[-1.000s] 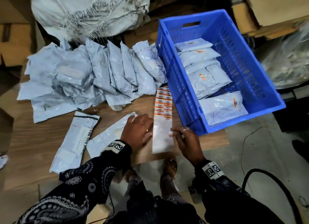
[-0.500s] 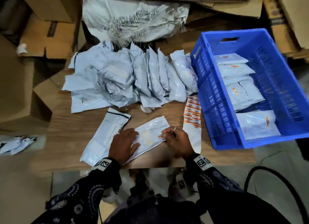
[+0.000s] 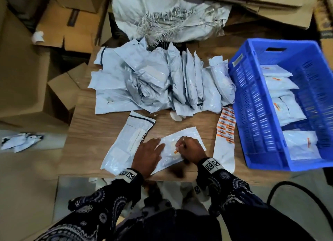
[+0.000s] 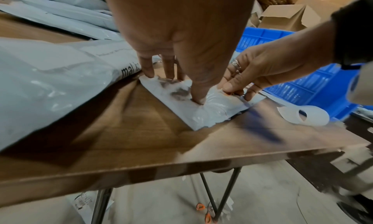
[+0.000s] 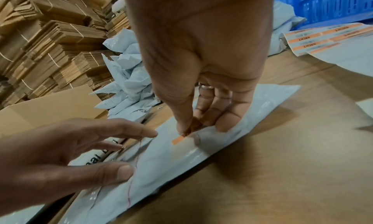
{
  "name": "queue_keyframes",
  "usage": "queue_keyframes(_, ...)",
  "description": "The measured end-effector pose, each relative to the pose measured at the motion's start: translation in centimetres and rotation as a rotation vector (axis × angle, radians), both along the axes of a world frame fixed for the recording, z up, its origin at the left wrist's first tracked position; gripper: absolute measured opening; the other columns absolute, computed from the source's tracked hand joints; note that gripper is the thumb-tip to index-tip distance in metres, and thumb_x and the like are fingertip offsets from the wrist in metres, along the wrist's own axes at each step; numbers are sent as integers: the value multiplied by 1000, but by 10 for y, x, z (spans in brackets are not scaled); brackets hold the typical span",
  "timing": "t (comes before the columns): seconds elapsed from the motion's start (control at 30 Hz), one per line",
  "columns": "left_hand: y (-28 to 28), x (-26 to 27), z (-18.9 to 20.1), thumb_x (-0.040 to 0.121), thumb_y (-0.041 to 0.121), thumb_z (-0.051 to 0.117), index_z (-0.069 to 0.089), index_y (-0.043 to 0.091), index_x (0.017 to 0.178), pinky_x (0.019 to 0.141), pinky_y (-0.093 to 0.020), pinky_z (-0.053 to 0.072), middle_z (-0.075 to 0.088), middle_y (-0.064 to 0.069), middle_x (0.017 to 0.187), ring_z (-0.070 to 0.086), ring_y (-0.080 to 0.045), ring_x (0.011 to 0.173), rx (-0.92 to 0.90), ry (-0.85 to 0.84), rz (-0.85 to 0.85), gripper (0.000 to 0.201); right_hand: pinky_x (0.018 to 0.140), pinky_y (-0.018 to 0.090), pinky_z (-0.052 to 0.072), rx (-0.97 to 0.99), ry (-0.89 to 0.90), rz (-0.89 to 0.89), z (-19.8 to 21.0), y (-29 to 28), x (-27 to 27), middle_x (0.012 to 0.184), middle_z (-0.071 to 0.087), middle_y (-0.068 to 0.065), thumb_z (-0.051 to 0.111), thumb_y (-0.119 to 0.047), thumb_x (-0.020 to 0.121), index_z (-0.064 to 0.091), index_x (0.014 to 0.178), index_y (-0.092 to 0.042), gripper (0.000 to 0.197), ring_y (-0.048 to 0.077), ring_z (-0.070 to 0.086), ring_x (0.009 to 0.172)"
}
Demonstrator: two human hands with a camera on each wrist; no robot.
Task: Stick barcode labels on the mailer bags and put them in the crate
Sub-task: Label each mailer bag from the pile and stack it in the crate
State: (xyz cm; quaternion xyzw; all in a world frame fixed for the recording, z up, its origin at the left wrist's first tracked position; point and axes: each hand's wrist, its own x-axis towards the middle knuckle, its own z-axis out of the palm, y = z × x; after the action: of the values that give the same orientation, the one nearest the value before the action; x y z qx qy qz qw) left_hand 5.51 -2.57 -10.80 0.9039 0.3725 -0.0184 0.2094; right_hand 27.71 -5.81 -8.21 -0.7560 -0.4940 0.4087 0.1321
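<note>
Pinching one end of a small orange label point(image 5: 178, 139) between thumb and forefinger of the right hand point(image 3: 191, 150), with the other fingers point(image 5: 226, 123) curled beside it, and setting the free end against the mailer bag point(image 3: 189, 134) at the near edge of the table point(image 3: 100, 132). Pinning that bag flat with the left hand point(image 3: 147, 158) at 9 o'clock of the label, fingers point(image 4: 198, 96) spread and straight, tips pressing into the plastic.

Probably doing best by keeping the bag taut under the left hand, laying the label down from the touching end and smoothing along its length, avoiding creases across the barcode. Then lifting the bag over the wall of the crate point(image 3: 252, 103).

Overlapping a second bag point(image 3: 129, 143) at 9 o'clock, showing only fragments of black print: "001" in the head view, "mal" in the left wrist view. Lying at 3 o'clock, a label sheet point(image 3: 226, 125) with orange-and-white rows, print too blurred for reading. Standing at 2 o'clock, the blue crate, already holding several labelled bags. Waiting at 12 o'clock, a pile of bags point(image 3: 162, 85), apparently unlabelled. Stacking up beyond and at 10 o'clock, cardboard boxes point(image 3: 21, 89), no legible writing.
</note>
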Motion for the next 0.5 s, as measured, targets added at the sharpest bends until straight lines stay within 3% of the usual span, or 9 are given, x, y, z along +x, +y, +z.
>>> queue_keyframes(0.17,-7,6,4,72,23,81,64,30,129,93,-42,51,58,-17,139,58,-36,123,115,44,-78,60,83,36,51,4,-80,42,-5,3,-6,92,69,-7,65,-28,78,64,80,-34,6,18,64,95)
queue_keyframes(0.37,-9,8,2,79,28,72,61,38,134,96,-48,49,56,-18,142,57,-39,126,184,96,-175,58,89,36,44,26,-171,-11,-10,-3,-5,112,46,-2,74,-26,83,57,106,-23,29,18,51,101)
queue_keyframes(0.5,-7,11,6,77,24,77,65,36,125,92,-46,51,60,-18,137,59,-39,121,234,87,-172,50,93,40,46,77,-174,-25,-13,2,-1,109,55,6,63,-14,89,60,100,-20,13,25,56,104)
